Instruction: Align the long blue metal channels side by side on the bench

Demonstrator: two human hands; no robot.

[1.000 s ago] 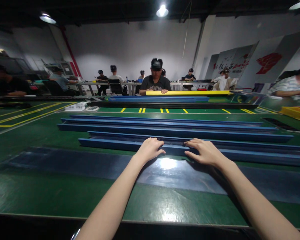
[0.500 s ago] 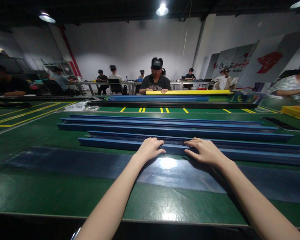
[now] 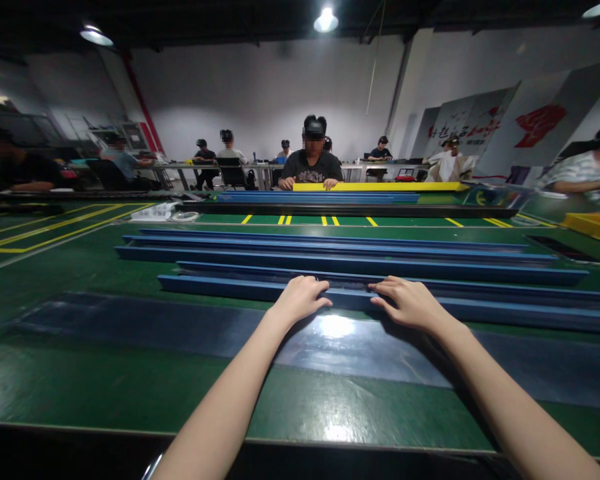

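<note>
A long blue channel-shaped profile [image 3: 230,289] lies crosswise on the green table. My left hand [image 3: 304,297] grips its near wall, with fingers curled over the top edge and the thumb in front. A short distance to the right, my right hand [image 3: 403,301] holds the same wall in a like way. The fingertips of both hands dip into the channel and are partly hidden. Between the profile and me lies a flat, glossy clear strip [image 3: 155,325], passing under my forearms.
More blue profiles [image 3: 330,265] lie parallel just beyond. Farther off are a black profile [image 3: 350,210] and a yellow profile [image 3: 380,187], the latter under a co-worker's hands. A phone [image 3: 563,249] and a yellow tray [image 3: 593,225] sit at the right.
My hands keep their hold on the blue profile, almost unmoved. Across the table, the co-worker's hand at the left end of the yellow profile has shifted slightly left.
</note>
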